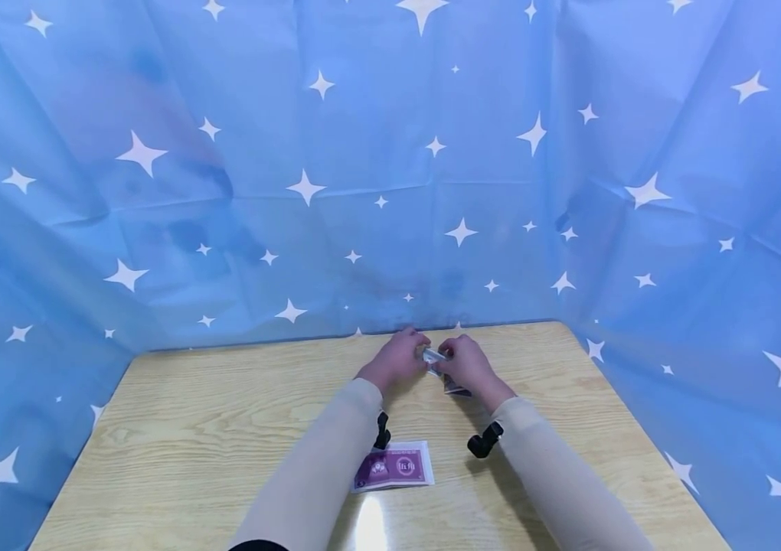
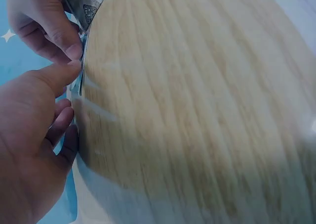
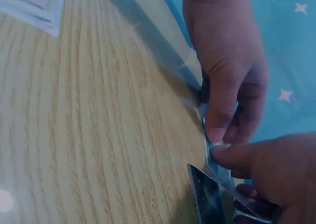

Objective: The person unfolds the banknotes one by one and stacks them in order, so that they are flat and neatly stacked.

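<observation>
A light wooden table [image 1: 225, 428] fills the lower half of the head view, and a blue cloth with white stars [image 1: 363, 191] hangs behind its far edge. At lower centre lies a purple note [image 1: 400, 467] with a pale border; the left sleeve [image 1: 321, 459] crosses in front of its left end. The right sleeve [image 1: 563, 482] comes in from the lower right. Each wrist bears a black mount [image 1: 485, 440], and a bright reflection sits at the bottom edge.

Near the table's far edge, right of the frame's centre, the left hand [image 1: 400, 358] and right hand [image 1: 465, 362] meet at a pale slip [image 1: 433, 357]. Thumb and fingers of each hand pinch it, covering its ends. A dark sheet [image 1: 455, 387] shows just under the right hand.

The right wrist view makes this sheet clearer: at the bottom it stands tilted, folded with a pointed corner, against the right hand's lower fingers, while the slip appears as a narrow strip between the two thumbs. Its upper left corner shows layered edges at the purple note, which the head view hardly tells. In the left wrist view, patterned print shows on the dark sheet at the upper left, and the slip is seen nearly edge-on.
</observation>
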`<state>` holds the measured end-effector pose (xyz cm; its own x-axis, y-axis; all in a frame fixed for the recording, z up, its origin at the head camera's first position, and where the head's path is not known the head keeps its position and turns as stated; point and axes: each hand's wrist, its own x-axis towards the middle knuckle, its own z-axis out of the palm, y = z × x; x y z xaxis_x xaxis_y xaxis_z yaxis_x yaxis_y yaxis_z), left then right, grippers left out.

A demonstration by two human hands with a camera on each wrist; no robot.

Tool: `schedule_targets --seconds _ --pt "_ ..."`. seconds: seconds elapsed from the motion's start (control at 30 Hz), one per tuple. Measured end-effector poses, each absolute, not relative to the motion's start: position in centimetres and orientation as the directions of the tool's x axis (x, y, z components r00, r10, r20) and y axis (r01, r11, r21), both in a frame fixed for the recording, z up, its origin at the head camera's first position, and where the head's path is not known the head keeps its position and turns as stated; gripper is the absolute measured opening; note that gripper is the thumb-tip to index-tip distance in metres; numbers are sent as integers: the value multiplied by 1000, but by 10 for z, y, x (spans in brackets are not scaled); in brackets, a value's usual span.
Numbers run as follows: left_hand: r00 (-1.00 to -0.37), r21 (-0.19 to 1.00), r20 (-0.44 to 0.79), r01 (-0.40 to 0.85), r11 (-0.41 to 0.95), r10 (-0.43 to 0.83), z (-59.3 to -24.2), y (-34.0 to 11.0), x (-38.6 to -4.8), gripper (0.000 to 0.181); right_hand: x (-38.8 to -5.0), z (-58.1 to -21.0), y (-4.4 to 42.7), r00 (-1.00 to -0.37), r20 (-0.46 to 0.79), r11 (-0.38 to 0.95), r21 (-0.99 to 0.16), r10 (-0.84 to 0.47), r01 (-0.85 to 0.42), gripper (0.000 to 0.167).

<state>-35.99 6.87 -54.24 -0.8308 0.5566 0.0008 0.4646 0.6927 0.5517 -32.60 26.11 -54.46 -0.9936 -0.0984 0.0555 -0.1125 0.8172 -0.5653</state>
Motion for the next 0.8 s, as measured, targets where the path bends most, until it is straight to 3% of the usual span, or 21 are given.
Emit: schedule_targets --seconds 0.27,0.8 --pt "-833 525 -5 468 711 553 -549 70 -360 44 -328 -550 261 -990 58 802 -581 -129 -139 22" --pt "-868 689 -2 359 630 497 -553 70 -362 33 -329 -548 264 -987 19 778 -613 -162 -140 25"
